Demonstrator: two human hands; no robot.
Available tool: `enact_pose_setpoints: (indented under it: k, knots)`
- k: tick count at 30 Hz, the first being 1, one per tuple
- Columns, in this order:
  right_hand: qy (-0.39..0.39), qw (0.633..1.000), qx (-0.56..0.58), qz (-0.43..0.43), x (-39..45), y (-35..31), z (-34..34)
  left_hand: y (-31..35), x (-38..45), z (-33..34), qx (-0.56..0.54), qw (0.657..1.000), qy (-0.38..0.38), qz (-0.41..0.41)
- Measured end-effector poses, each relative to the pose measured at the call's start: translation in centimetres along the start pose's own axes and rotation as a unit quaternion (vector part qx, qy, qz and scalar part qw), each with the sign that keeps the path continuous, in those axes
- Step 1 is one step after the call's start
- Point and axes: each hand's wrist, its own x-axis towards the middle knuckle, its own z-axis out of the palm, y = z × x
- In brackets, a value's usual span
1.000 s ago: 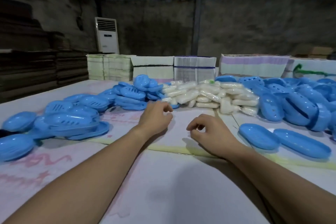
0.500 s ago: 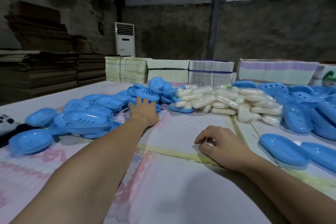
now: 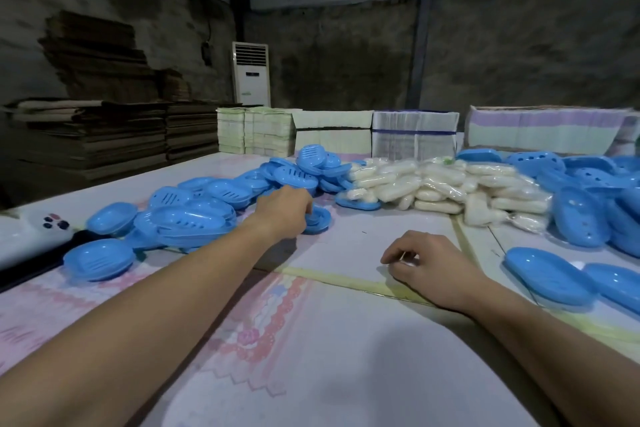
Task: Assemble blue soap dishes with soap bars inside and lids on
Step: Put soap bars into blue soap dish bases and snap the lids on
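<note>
- At the near edge of the left heap, my left hand (image 3: 284, 210) curls its fingers round a blue soap dish part (image 3: 317, 218) lying on the table (image 3: 346, 357).
- The heap of slotted blue dish parts (image 3: 194, 204) lies just beside it.
- Wrapped soap bars (image 3: 433, 184) are piled centre-back.
- My right hand (image 3: 433, 267) rests on the table, fingers curled; whether it holds anything I cannot tell.
- Two blue lids (image 3: 550, 274) lie near right.

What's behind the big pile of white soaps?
Behind the wrapped soap bars stand stacks of flat printed cartons, with the dark wall further back. The pile hides the cartons' lowest parts and the table just behind it.
</note>
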Motion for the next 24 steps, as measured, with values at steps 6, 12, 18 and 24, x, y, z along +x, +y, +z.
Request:
enact_pose_setpoints:
  k: [6, 12, 18, 24]
  knots:
    - [0.011, 1.0, 0.012, 0.017, -0.2, -0.3, -0.3, 2.9, -2.5, -1.1, -0.035, 0.991, 0.118, 0.048]
    - [0.109, 0.991, 0.041, 0.071, -0.5, 0.1, -1.2, 8.1, -2.9, -0.1, -0.172, 0.952, 0.093, 0.235]
    - [0.265, 0.953, 0.056, 0.134, -0.5, 1.4, -2.9, 10.3, -3.9, 3.5, -0.32, 0.922, 0.05, 0.21]
    - [0.112, 0.969, -0.058, 0.211, -0.6, 4.7, -2.2, 9.5, -4.0, 3.2, -0.381, 0.908, 0.009, 0.171]
